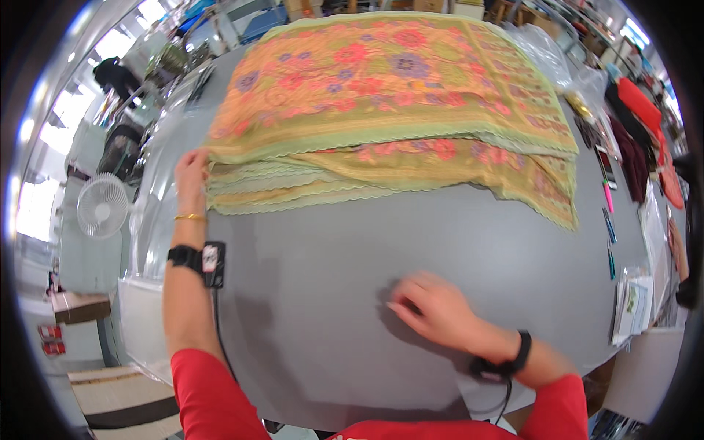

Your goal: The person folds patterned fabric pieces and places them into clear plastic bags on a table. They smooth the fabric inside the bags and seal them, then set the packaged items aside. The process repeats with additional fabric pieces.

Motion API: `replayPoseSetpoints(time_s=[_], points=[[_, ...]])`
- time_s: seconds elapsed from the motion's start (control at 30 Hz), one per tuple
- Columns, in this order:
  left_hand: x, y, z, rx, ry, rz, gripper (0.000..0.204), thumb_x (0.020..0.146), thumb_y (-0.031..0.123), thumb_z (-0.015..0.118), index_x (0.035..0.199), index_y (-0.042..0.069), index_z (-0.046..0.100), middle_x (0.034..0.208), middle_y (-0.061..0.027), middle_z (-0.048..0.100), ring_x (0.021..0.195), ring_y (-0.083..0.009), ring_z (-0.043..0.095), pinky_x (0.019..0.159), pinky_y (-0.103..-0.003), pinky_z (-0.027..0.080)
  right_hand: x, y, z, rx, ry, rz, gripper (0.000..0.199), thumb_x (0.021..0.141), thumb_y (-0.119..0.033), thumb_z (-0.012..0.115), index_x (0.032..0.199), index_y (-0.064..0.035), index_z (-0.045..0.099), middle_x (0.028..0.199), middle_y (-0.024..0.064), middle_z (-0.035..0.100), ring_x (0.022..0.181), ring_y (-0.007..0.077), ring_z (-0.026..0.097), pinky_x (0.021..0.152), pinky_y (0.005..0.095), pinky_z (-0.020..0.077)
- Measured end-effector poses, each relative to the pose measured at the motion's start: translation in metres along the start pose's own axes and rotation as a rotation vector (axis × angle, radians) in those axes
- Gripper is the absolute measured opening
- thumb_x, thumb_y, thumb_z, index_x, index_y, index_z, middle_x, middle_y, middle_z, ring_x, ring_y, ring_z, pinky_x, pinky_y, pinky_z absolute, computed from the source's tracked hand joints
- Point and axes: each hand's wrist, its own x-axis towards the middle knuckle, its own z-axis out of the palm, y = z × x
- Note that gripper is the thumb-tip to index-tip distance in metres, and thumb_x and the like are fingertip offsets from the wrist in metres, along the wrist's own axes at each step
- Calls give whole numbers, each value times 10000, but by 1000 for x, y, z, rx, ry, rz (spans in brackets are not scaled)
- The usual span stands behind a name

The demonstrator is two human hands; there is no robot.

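Note:
A large floral cloth (352,81), orange and olive with pink and purple flowers and a scalloped pale green border, lies folded in layers across the far half of the table. Its lower layers show below the upper border, uneven along the near side. At the cloth's left edge my left hand (192,172) has its fingers closed on the fabric corner. My right hand (436,308), slightly blurred, is over the bare table nearer to me, apart from the cloth. Its fingers are loosely bent, with a gap to the thumb and nothing visible between.
The grey table (330,257) spreads beneath both hands. Along its right side lie a pink pen (608,196), small blue-green tools (610,227) and a stack of printed cards (632,308). Clear plastic bags (543,55) lie at the far right. A white fan (103,205) stands left.

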Motion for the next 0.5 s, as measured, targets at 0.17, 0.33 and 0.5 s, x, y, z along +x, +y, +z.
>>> replayPoseSetpoints(time_s=[0.17,0.33,0.5], points=[[14,64,-44,-259,-15,97,200,1059,258,680,1103,63,684,912,-18,661,762,-101,621,725,-286,585,152,4,40,-393,414,-324,783,844,-322,840,1494,-49,498,1539,207,442,1422,379,429,1207,550,311],[37,84,-127,-436,-65,-101,157,1052,261,710,1101,115,675,751,87,451,658,-35,417,552,-208,335,234,70,-14,-707,606,-82,642,789,-157,794,1398,-104,598,1403,173,556,1354,361,491,1194,553,321],[-1,38,-181,-181,-6,-83,139,1057,248,697,1130,138,654,719,73,527,603,-28,501,510,-193,414,133,193,-151,-907,831,93,215,797,-67,674,966,-165,763,1032,53,728,1134,293,662,929,492,493]])
